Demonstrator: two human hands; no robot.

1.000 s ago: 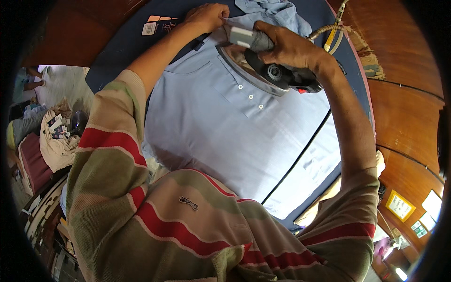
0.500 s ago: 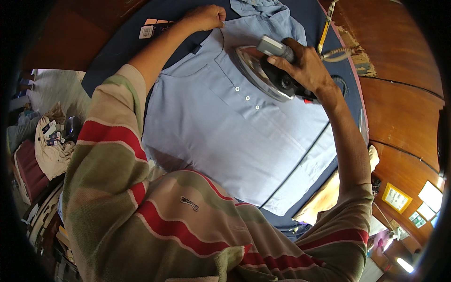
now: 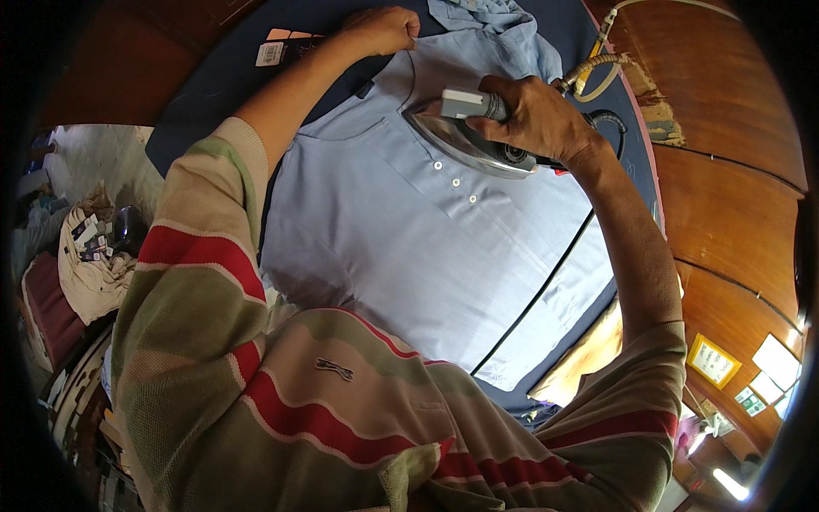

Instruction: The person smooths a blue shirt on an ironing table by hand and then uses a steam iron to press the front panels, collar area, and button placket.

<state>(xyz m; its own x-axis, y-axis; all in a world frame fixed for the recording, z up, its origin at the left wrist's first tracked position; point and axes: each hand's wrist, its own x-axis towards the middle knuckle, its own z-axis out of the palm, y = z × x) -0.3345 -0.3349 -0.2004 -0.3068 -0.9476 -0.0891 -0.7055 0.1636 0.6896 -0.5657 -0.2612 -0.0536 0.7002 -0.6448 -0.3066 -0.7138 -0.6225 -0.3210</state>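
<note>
A light blue shirt (image 3: 384, 230) with white buttons lies spread over a dark blue ironing board (image 3: 205, 102). My right hand (image 3: 537, 119) grips the handle of a steam iron (image 3: 465, 145), whose soleplate rests on the shirt beside the button placket, its tip toward the neckline. At the far side my left hand (image 3: 384, 32) pinches the shirt's edge near the collar and shoulder. Next to my left forearm lies a dark tag with a white label (image 3: 270, 54). The shirt's bunched sleeve (image 3: 503, 34) is at the far end.
A thin black cord (image 3: 546, 282) crosses the shirt's right side. Hoses (image 3: 597, 68) run from the iron to the far right. Wooden panels (image 3: 725, 196) stand on the right. Folded garments (image 3: 94, 273) are piled at the left. Yellowish cloth (image 3: 584, 354) hangs by the near right edge.
The iron in my right hand has moved left, closer to the neckline and placket. My left hand keeps its pinch, almost in the same place.
</note>
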